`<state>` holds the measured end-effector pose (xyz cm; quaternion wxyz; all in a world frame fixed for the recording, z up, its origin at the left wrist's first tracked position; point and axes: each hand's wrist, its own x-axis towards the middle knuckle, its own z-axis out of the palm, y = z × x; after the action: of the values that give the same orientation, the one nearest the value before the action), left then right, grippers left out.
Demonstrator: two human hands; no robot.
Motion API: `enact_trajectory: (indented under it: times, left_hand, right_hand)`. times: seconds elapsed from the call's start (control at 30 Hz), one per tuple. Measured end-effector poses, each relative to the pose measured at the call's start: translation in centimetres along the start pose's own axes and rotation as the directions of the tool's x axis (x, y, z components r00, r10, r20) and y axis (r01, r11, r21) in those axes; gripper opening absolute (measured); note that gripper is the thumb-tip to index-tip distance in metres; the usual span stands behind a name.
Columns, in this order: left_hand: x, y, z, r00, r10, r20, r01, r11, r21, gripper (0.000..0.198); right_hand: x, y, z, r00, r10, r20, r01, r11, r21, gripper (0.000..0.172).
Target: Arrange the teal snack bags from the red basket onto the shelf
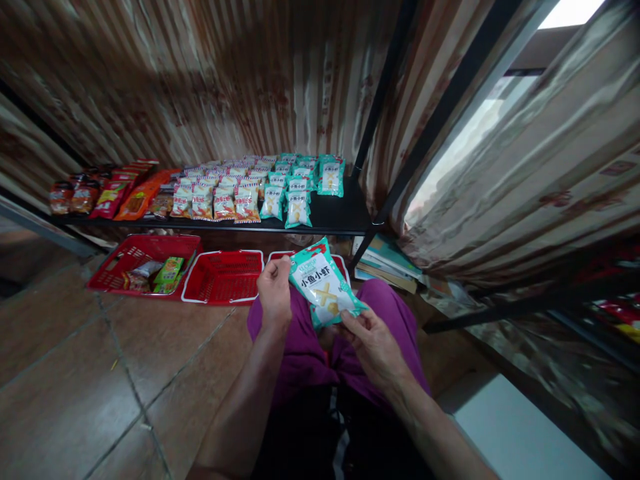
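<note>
A teal and white snack bag (pixel 321 279) is held between my two hands above my knees, its printed front facing up and tilted. My left hand (pixel 275 290) pinches the bag's upper left corner. At the lower right corner, my right hand (pixel 367 337) grips it with the thumb on top. Matching teal snack bags (pixel 299 208) stand in rows at the right part of the black shelf (pixel 340 212). Left of them are rows of white and orange snack bags (pixel 223 202).
Under the shelf's front edge, a red basket (pixel 145 248) holds several small packets; another red basket (pixel 223 277) sits beside it. A third basket (pixel 341 263) is partly hidden behind the held bag. Black shelf posts (pixel 383 120) and stacked books (pixel 387 260) stand at the right.
</note>
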<state>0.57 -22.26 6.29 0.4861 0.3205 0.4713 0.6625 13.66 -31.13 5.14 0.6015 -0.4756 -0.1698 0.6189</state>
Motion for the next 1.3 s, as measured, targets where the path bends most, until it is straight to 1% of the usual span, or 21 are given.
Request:
enact_trajectory:
  times: [0.1,0.17,0.23,0.37,0.43,0.57,0.67,0.8,0.97,1.1,1.2,1.3]
  left_hand:
    - [0.1,-0.5,-0.2,0.998,-0.057,0.025,0.058,0.998,-0.041,0.034]
    - [0.2,-0.7,-0.3,0.992,-0.109,0.064,0.113,0.992,-0.06,0.034]
    - [0.1,-0.8,-0.3,0.983,-0.153,0.101,0.16,0.986,-0.057,0.034]
    - [-0.4,-0.6,-0.1,0.966,-0.202,0.161,0.209,0.978,-0.028,0.036]
    - [-0.7,-0.5,0.1,0.949,-0.247,0.196,0.256,0.967,-0.019,0.037]
    - [-1.4,-0.5,0.5,0.895,-0.371,0.249,0.374,0.927,0.035,0.044]
    - [-1.8,-0.7,0.7,0.873,-0.406,0.272,0.405,0.912,0.062,0.049]
    - [-2.0,-0.9,1.0,0.878,-0.406,0.254,0.411,0.911,0.036,0.047]
    - [-1.8,-1.4,1.2,0.861,-0.447,0.242,0.483,0.869,-0.113,0.043]
    - [-1.7,-2.1,1.0,0.887,-0.418,0.196,0.452,0.873,-0.183,0.038]
    - [-1.6,-2.4,0.8,0.907,-0.391,0.154,0.414,0.896,-0.161,0.034]
    - [-1.4,-2.6,0.6,0.917,-0.37,0.149,0.39,0.911,-0.135,0.033]
  right_hand:
    - [-0.1,0.1,0.1,1.0,0.008,-0.009,-0.008,1.0,0.016,0.039]
    - [-0.1,0.1,0.1,0.999,0.01,-0.035,-0.009,0.999,0.033,0.039]
    - [0.0,0.1,0.0,0.998,0.023,-0.056,-0.02,0.999,0.048,0.037]
    - [0.1,0.0,-0.1,0.995,0.068,-0.078,-0.062,0.995,0.084,0.031]
    - [0.2,0.0,-0.1,0.992,0.078,-0.098,-0.069,0.993,0.096,0.03]
    - [0.4,-0.1,0.0,0.987,0.079,-0.143,-0.062,0.991,0.115,0.032]
    - [0.5,-0.1,0.2,0.986,0.074,-0.149,-0.056,0.991,0.122,0.033]
    - [0.3,-0.1,0.5,0.989,0.073,-0.129,-0.061,0.994,0.093,0.033]
    - [-0.1,-0.4,1.1,0.991,0.076,-0.11,-0.073,0.997,0.035,0.037]
    - [-0.5,-0.6,1.4,0.992,0.06,-0.114,-0.063,0.998,-0.025,0.039]
    - [-0.7,-0.5,1.4,0.994,0.03,-0.105,-0.038,0.997,-0.069,0.039]
    - [-0.9,-0.3,1.4,0.997,-0.003,-0.082,-0.005,0.995,-0.101,0.037]
